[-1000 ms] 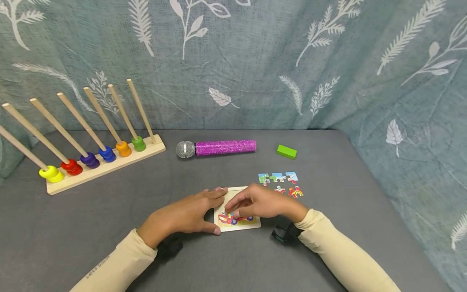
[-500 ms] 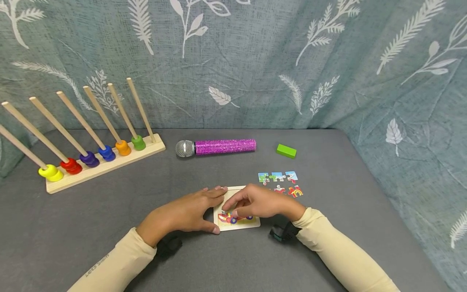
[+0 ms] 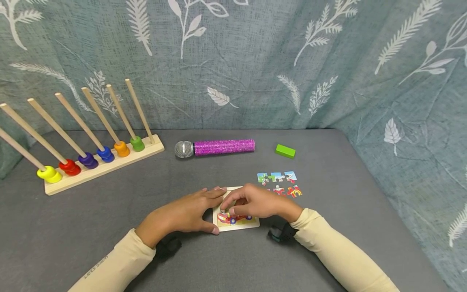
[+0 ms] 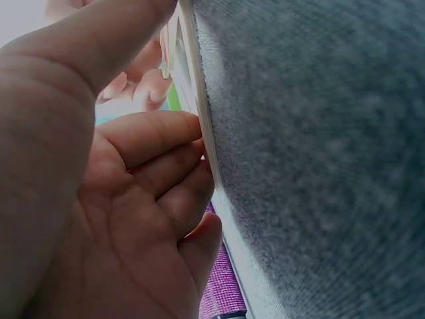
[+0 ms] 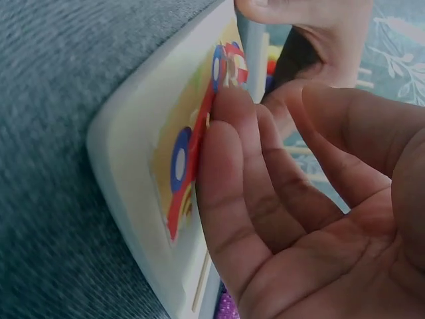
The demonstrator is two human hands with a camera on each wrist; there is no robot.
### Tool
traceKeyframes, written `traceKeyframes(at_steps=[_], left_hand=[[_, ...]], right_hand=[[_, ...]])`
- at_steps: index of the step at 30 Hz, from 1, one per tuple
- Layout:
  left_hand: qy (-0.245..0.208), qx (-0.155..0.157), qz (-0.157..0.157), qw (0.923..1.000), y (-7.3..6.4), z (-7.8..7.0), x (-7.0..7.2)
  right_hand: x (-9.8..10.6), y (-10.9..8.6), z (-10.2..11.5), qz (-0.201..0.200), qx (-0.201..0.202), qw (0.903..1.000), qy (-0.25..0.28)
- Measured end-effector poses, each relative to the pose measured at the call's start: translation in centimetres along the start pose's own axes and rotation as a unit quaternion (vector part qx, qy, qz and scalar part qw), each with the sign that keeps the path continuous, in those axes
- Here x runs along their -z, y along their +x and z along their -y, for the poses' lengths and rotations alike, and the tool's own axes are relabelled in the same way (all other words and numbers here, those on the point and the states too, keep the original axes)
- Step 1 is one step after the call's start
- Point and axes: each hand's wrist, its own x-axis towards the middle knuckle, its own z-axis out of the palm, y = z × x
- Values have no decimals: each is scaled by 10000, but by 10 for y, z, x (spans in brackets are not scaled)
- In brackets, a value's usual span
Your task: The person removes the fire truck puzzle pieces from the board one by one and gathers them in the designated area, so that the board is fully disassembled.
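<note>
A small wooden puzzle board (image 3: 238, 228) lies on the dark table in front of me, its lower part filled with a picture of a red vehicle with blue wheels. My left hand (image 3: 186, 211) steadies the board's left side, thumb at the near corner and fairly straight fingers at the far one. Over the board, my right hand (image 3: 257, 201) pinches a small puzzle piece (image 3: 223, 211) between index finger and thumb, mostly hidden by the fingers. In the right wrist view, lower fingers (image 5: 222, 149) of that hand rest against the vehicle picture (image 5: 192, 156).
Loose puzzle pieces (image 3: 277, 177) lie in two rows right of the board, partly behind my right hand. Farther back are a purple glittery microphone (image 3: 224, 147) and a green block (image 3: 285, 151). A wooden peg stand (image 3: 106, 166) with coloured rings stands at left.
My right hand's fingertips have shifted slightly left over the board, and a little more of the piece beneath them shows. The left hand stays in place; the whole head view drifts slightly.
</note>
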Motion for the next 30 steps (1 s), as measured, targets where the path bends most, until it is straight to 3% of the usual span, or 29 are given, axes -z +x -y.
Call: traceKeyframes(at_steps=[10,21,30], left_hand=[[35,-150,-78,9999,0,1,-1],[122,4,3,9999,0,-1,-1],[222,63,21,9997,0,-1,-1]], right_hand=[[-8,3,2,-274,143,9995,-38],[-9,4,3,-202,92,9997,-87],[-4,0,-2,-541,46,9983,-217]])
